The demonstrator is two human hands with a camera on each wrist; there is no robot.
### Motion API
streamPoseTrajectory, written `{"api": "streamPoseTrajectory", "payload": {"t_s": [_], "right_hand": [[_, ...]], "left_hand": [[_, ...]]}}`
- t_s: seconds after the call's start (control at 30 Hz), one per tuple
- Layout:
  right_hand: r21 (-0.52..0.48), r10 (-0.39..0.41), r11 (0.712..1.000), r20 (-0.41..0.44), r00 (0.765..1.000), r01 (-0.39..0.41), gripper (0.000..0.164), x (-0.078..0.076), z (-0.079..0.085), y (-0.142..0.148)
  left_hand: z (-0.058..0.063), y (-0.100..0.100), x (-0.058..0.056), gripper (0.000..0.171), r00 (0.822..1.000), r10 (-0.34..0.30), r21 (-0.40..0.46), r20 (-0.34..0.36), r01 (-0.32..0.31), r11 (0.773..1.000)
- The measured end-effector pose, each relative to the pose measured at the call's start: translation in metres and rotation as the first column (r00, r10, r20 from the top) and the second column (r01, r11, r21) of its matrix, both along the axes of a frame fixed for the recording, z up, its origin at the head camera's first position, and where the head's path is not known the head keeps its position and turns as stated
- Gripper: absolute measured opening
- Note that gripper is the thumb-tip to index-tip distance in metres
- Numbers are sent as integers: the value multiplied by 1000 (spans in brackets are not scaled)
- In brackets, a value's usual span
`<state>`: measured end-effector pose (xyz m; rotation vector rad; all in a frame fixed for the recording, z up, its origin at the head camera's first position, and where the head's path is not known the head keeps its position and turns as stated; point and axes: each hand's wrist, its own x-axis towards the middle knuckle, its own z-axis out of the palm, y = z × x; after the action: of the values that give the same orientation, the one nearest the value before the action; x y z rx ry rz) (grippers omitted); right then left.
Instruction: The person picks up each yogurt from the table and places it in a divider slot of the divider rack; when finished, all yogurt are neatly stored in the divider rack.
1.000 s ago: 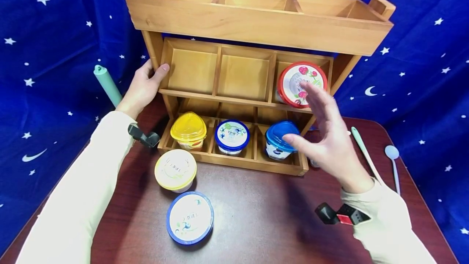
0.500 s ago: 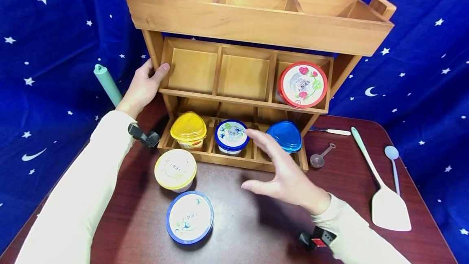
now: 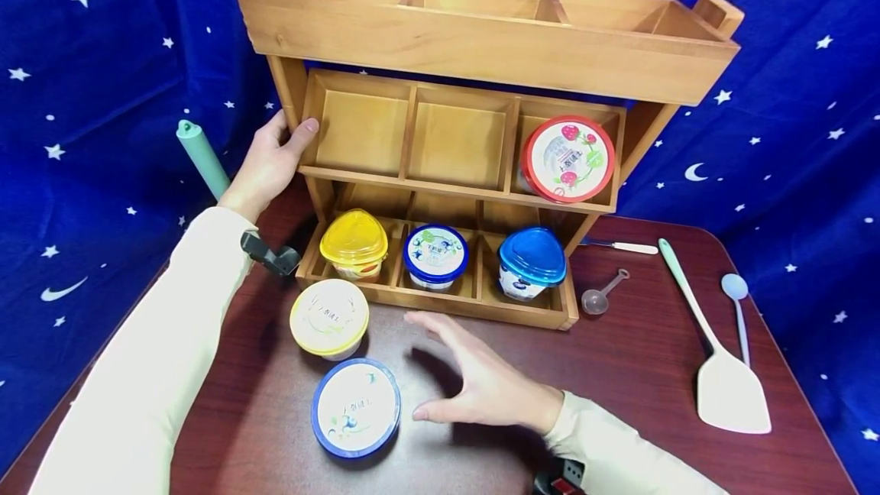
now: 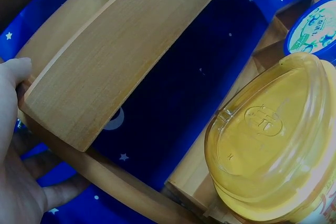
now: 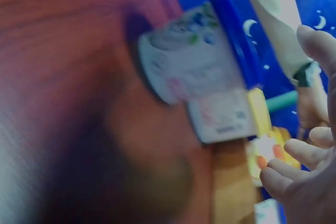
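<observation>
My left hand point(image 3: 264, 166) grips the left side of a wooden three-tier rack point(image 3: 481, 48), thumb on the middle tray's edge and fingers around behind the upright. Over the table, my right hand point(image 3: 484, 384) has its thumb and fingers spread wide, just right of a blue-rimmed tub point(image 3: 356, 409) with a white lid. That tub stands on the table before a yellow-rimmed tub point(image 3: 330, 318). A red-rimmed tub point(image 3: 568, 159) sits in the middle tier's right compartment. The bottom tier holds a yellow-lidded cup point(image 3: 354, 239), a small blue-rimmed cup point(image 3: 435, 254) and a blue-lidded cup point(image 3: 532, 257).
Right of the rack lie a measuring spoon point(image 3: 595, 301), a white-handled utensil point(image 3: 634, 248), a white turner point(image 3: 732, 396) and a pale blue spoon point(image 3: 736, 286). A green handle point(image 3: 202, 159) stands behind my left arm. A starry blue curtain point(image 3: 103, 98) surrounds the table.
My right hand has moved left and toward me, from beside the red-rimmed tub, past the bottom tier, to the blue-rimmed tub on the table. The left hand stays on the rack.
</observation>
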<state>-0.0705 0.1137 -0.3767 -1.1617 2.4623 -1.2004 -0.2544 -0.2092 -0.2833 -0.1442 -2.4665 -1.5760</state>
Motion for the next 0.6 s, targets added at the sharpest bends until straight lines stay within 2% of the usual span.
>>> {"api": "streamPoseTrajectory", "payload": {"t_s": [0.13,0.23,0.43,0.6], "right_hand": [[2,44,999,123,991,-45,98,8,-15,-8],[3,72,997,172,982,-74,98,13,-23,-15],[-29,124,992,232,965,-121,104,16,-33,-26],[10,145,989,206,968,-150,108,18,-36,-35]], "left_hand": [[0,1,0,54,1000,-2,6,5,2,1000],[0,1,0,54,1000,-5,10,11,5,1000],[1,1,1,53,1000,-5,17,3,5,1000],[1,2,1,52,1000,-8,22,4,8,1000]]}}
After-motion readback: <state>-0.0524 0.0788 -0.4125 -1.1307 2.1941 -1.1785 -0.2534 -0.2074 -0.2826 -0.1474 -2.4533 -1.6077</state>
